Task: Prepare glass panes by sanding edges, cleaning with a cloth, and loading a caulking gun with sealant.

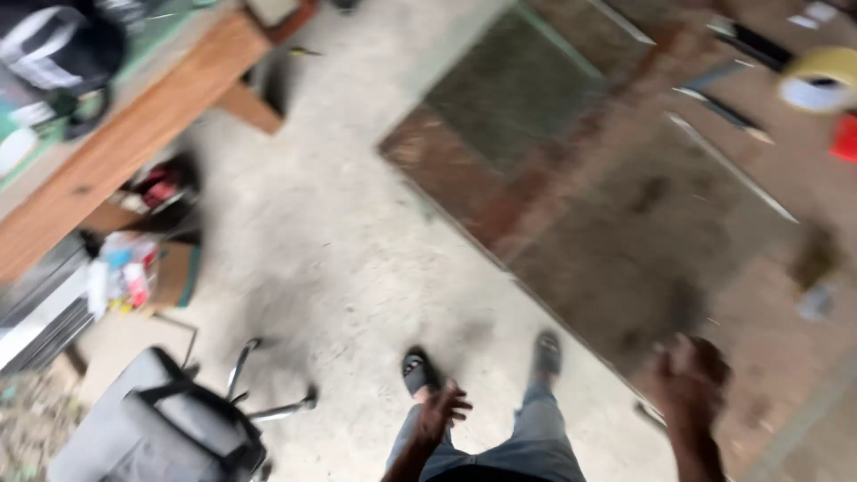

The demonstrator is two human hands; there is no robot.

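The view is blurred. The right hand [689, 379] sits at the near edge of a large flat brown panel [625, 205] lying on the worktop at right; whether it grips that edge I cannot tell. The left hand [442, 409] hangs loosely open over the concrete floor [339, 241], holding nothing. The panel looks stiff, broad and probably heavy; its long edges seem the best place to take hold.

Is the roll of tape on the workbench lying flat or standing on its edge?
Cannot tell for sure. The yellowish roll of tape looks tilted, its pale round face showing, but the picture is too blurred to tell how it rests on the brown workbench.
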